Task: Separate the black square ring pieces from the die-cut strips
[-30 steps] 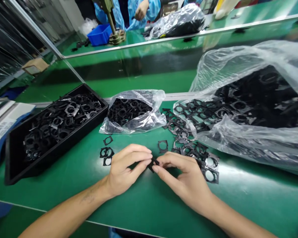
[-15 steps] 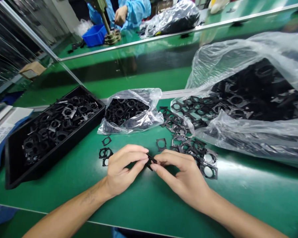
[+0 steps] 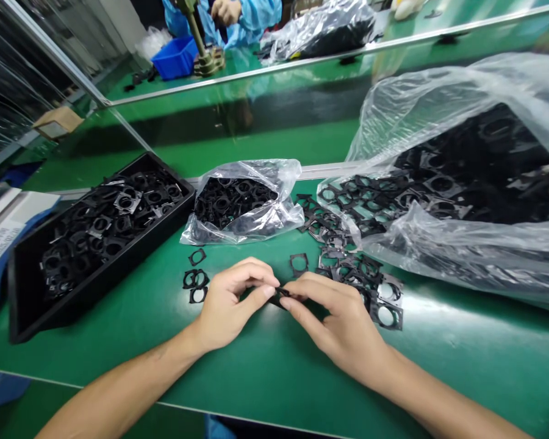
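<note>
Both hands pinch a small black plastic frame piece [image 3: 281, 292] between them, just above the green table. My left hand [image 3: 235, 302] has thumb and fingertips closed on its left end. On its right end, the thumb and index finger of my right hand [image 3: 336, 317] are closed. Fingers cover most of the piece, so its shape is partly hidden. Left of my left hand lie a few loose square frames with round holes [image 3: 195, 278]. A single frame [image 3: 298, 263] lies just beyond my right hand. Beside that hand spreads a loose pile of such frames [image 3: 348, 268].
A black tray [image 3: 105, 280] full of black parts stands at the left. Behind my hands is a small clear bag [image 3: 279, 213] of black rings; a large clear bag [image 3: 462, 256] of frames spills at the right. Across the divider, a person's hand [image 3: 226, 11] shows near a blue bin [image 3: 174, 59].
The held piece has tilted flatter between my fingers, and my left hand has shifted slightly right. The view has moved a little. Across the divider, the other person's hand has risen.
</note>
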`<action>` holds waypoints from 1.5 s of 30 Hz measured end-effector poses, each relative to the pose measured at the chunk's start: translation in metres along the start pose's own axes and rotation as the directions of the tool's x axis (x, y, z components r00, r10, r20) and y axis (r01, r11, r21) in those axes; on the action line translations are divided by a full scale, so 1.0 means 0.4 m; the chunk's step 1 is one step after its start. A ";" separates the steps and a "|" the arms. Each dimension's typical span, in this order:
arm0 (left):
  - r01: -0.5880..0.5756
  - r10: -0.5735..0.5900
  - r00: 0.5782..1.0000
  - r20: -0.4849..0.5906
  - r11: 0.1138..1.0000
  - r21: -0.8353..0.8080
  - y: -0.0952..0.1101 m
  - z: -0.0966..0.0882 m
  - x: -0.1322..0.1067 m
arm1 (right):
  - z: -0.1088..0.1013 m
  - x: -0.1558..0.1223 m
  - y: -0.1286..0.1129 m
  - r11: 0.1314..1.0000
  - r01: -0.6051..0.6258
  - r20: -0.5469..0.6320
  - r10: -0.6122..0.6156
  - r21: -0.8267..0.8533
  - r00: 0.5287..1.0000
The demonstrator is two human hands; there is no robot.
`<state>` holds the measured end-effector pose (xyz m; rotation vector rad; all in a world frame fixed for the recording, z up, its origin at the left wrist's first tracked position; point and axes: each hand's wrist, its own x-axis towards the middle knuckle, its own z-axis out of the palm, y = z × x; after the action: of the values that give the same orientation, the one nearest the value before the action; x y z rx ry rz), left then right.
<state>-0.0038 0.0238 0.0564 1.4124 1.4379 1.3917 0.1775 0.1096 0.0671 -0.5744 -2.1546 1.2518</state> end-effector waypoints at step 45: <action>0.188 -0.227 0.969 -0.101 0.935 -0.302 -0.008 0.015 0.012 | -0.012 0.017 -0.001 0.927 -0.194 -0.046 0.220 0.321 0.974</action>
<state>0.0005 0.0303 0.0529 0.9678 1.3550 1.5111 0.1757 0.1166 0.0712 -0.7151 -1.8106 1.6191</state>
